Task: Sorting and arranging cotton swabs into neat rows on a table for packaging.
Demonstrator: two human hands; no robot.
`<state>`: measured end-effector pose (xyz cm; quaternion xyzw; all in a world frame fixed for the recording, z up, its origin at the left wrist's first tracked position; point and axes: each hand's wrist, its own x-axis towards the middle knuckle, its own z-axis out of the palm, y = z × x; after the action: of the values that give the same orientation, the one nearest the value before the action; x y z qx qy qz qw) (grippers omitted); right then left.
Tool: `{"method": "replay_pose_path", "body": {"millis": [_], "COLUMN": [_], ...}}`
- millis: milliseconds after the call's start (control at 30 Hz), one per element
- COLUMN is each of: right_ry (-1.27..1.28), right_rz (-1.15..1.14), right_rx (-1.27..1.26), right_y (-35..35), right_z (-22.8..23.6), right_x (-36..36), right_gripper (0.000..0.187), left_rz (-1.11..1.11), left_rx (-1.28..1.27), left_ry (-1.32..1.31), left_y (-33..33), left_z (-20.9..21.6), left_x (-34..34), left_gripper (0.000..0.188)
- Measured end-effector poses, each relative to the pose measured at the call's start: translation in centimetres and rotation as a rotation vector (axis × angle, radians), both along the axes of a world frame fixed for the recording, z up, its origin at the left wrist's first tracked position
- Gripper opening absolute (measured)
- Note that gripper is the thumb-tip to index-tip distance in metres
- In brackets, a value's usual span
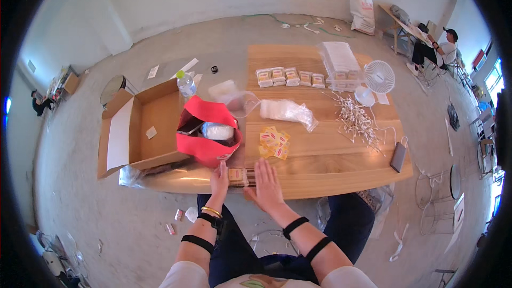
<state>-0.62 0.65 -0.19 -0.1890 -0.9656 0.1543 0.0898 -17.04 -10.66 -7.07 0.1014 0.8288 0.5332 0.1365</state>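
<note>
At the table's near edge lies a small pack of cotton swabs point(238, 176) with a yellow label card in it, between my hands. My left hand point(218, 183) grips the pack's left end, thumb uppermost; its lower fingers are partly hidden. Against the right end rests my right hand point(266, 185), fingers stretched out and flat. Just beyond the pack are several loose yellow label cards point(274, 143). A red fabric bag point(205, 146) with a white bundle inside stands past my left hand. Loose cotton swabs point(356, 121) form a heap to the right.
An open cardboard box point(154, 128) and a water bottle point(186, 84) stand left. Plastic bags point(288, 113) lie mid-table, with finished swab packs point(290, 77) behind. At right are a stack of clear packaging point(341, 64), a white fan point(379, 77) and a power bank point(398, 157). A person point(441, 50) sits far right.
</note>
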Motion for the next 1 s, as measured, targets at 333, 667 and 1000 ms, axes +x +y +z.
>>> {"method": "replay_pose_path", "body": {"millis": [333, 667, 1000], "right_ry": [-0.059, 0.056, 0.231], "right_rz": [-0.008, -0.125, -0.446], "right_rx": [0.007, -0.263, -0.738], "right_y": [-1.2, 0.1, -2.0], "right_z": [0.1, 0.9, -2.8], "right_x": [-1.2, 0.1, -3.5], "right_gripper": [0.096, 0.065, 0.049], "left_rz": [-0.120, 0.239, 0.326], "left_rx": [0.130, 0.378, 0.770], "left_ry": [-0.016, -0.558, -0.822], "left_y": [1.0, -1.1, 2.0], "left_z": [1.7, 2.9, 2.8], "left_x": [0.4, 1.7, 5.8], "left_gripper": [0.043, 0.036, 0.038]}}
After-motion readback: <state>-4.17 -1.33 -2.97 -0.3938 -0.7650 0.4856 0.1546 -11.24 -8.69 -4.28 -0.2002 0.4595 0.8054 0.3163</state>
